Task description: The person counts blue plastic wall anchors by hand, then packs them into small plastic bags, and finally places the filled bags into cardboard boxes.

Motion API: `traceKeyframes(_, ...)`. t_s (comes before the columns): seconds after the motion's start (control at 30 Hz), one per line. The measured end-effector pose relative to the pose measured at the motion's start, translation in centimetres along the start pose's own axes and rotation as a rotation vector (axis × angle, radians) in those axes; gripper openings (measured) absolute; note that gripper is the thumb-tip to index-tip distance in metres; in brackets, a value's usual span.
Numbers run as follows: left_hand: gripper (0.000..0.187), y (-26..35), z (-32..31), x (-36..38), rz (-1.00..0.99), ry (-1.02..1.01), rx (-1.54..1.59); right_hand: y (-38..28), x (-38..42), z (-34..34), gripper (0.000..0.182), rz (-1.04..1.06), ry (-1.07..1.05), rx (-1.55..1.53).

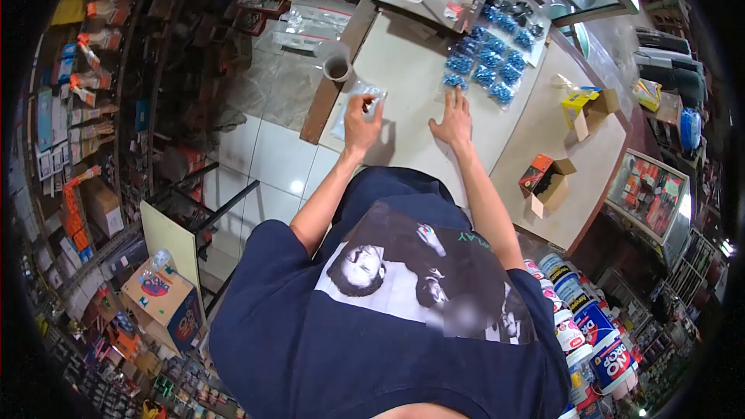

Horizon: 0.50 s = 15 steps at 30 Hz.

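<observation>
At the left edge of the counter (419, 70) stands 1 small cup (337, 68); what is in it cannot be made out. Just below it, the left hand (362, 126) pinches 1 clear plastic bag (363, 95), fingers closed on its lower edge, the bag lying flat on the counter just beyond the fingertips. To the right, the right hand (455, 120) rests flat, fingers spread apart, holding nothing. Just beyond its fingertips lie about 10 small clear packets of blue pieces (489, 58) in a cluster. Farther right sit 2 open cartons: a yellow box (586, 109) and an orange box (547, 180) with dark contents.
</observation>
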<state>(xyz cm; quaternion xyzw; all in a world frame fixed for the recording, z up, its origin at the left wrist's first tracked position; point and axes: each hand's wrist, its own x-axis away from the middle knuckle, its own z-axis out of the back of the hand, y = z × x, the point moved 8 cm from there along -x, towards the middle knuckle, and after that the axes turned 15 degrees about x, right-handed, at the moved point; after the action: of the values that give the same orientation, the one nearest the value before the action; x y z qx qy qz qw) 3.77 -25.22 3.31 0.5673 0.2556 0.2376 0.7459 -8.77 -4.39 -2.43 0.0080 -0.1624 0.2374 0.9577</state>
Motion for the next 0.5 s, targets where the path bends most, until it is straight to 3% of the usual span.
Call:
traceKeyframes(0.17, 0.042, 0.2, 6.1, -3.9, -0.078, 0.289, -0.14, 0.1, 0.4, 0.9, 0.079, -0.057, 0.027, -0.071)
traceKeyframes(0.2, 0.048, 0.2, 7.1, -5.0, -0.113, 0.361, -0.149, 0.2, 0.8, 1.8, 0.075, -0.07, 0.172, -0.087)
traceKeyframes(0.23, 0.048, -0.5, 7.5, -6.4, -0.118, 0.352, -0.149, 0.1, 1.5, 3.0, 0.072, -0.086, 0.318, -0.1)
traceKeyframes(0.3, 0.041, -1.0, 7.5, -9.0, -0.213, 0.236, -0.074, -0.7, 2.7, 3.3, 0.068, -0.112, 0.377, -0.122)
traceKeyframes(0.37, 0.03, -1.6, 7.5, -11.0, -0.199, 0.11, -0.114, -0.7, 3.8, 2.9, 0.066, -0.147, 0.331, -0.28)
traceKeyframes(0.4, 0.018, -1.5, 7.7, -11.1, -0.191, 0.143, -0.102, -0.9, 4.3, 3.1, 0.064, -0.14, 0.361, -0.266)
traceKeyframes(0.43, 0.018, -1.4, 7.5, -11.2, -0.197, 0.126, -0.088, -0.7, 4.9, 3.2, 0.064, -0.16, 0.37, -0.261)
traceKeyframes(0.5, 0.015, 0.7, 7.5, -10.8, -0.405, 0.123, -0.151, -0.1, 5.6, 1.7, 0.064, -0.196, 0.211, -0.411)
